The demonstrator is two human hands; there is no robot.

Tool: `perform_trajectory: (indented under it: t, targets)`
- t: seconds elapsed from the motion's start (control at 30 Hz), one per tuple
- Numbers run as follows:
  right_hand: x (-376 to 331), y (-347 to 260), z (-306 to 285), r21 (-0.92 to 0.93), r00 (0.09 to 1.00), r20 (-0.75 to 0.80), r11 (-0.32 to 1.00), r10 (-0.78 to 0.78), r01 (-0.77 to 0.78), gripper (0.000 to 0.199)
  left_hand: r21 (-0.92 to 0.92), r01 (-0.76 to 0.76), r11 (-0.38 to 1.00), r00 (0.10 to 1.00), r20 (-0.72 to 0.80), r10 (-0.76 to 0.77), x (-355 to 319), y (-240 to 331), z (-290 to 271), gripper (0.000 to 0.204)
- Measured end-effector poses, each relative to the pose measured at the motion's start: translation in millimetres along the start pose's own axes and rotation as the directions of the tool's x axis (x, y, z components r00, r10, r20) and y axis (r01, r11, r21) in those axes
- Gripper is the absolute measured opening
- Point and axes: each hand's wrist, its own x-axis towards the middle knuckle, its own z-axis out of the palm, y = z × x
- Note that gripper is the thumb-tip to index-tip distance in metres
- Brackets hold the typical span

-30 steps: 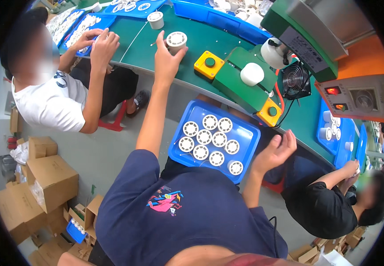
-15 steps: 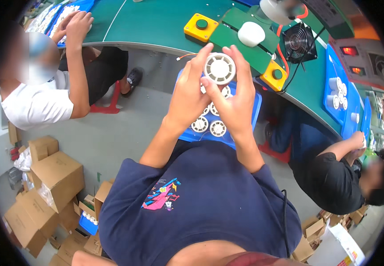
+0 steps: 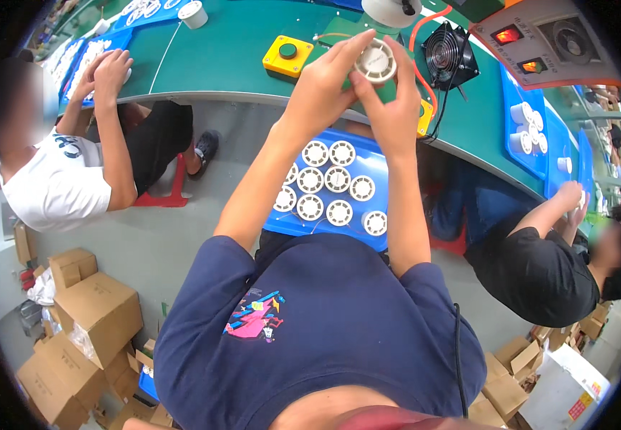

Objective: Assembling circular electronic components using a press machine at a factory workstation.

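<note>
Both my hands hold a white round plastic part (image 3: 376, 61) with slots around its rim, up over the green bench by the machine. My left hand (image 3: 323, 89) grips its left side, fingers closed around it. From the right, my right hand (image 3: 394, 107) closes on it, with the thumb at the near edge. A thin orange wire (image 3: 335, 35) runs leftward behind my left fingers to a small white connector. Below my forearms, a blue tray (image 3: 373, 161) at my lap carries several similar round white parts (image 3: 310, 179) with thin wires.
Beyond my hands stands a machine with a white round head (image 3: 391, 11). Yellow button boxes (image 3: 287, 56) flank it. A black fan (image 3: 450, 56) and a control box (image 3: 540, 39) with lit red switches are at right. Co-workers sit left and right; cartons (image 3: 99, 308) pile up at lower left.
My hands have moved forward and slightly right with the white part, toward the machine. More of the lap tray shows now. The whole view has shifted somewhat.
</note>
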Motion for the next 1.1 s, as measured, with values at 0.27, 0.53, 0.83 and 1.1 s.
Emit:
perform_trajectory:
  t: [0.27, 0.53, 0.83, 1.1]
  targets:
    - [34.2, 35.7, 9.9, 0.083, 1.000, 0.002, 0.996, 0.009, -0.009, 0.057, 0.012, 0.082, 0.997, 0.997, -0.013, -0.082, 21.5, -33.3, 21.4, 0.064]
    - [33.8, 26.9, 13.8, 0.151, 0.983, 0.021, 0.972, 0.180, -0.181, 0.045, 0.003, 0.077, 0.997, 0.994, -0.081, -0.076, 19.5, -38.6, 26.4, 0.061]
    - [36.4, 30.6, 16.3, 0.209, 0.973, 0.037, 0.950, 0.229, -0.231, 0.051, 0.054, 0.158, 0.986, 0.987, -0.031, -0.157, 24.6, -34.1, 19.3, 0.057]
    - [30.7, 28.0, 18.5, 0.228, 0.967, 0.021, 0.941, 0.252, -0.251, 0.046, 0.015, 0.248, 0.969, 0.969, 0.015, -0.248, 1.8, -15.4, 0.5, 0.056]
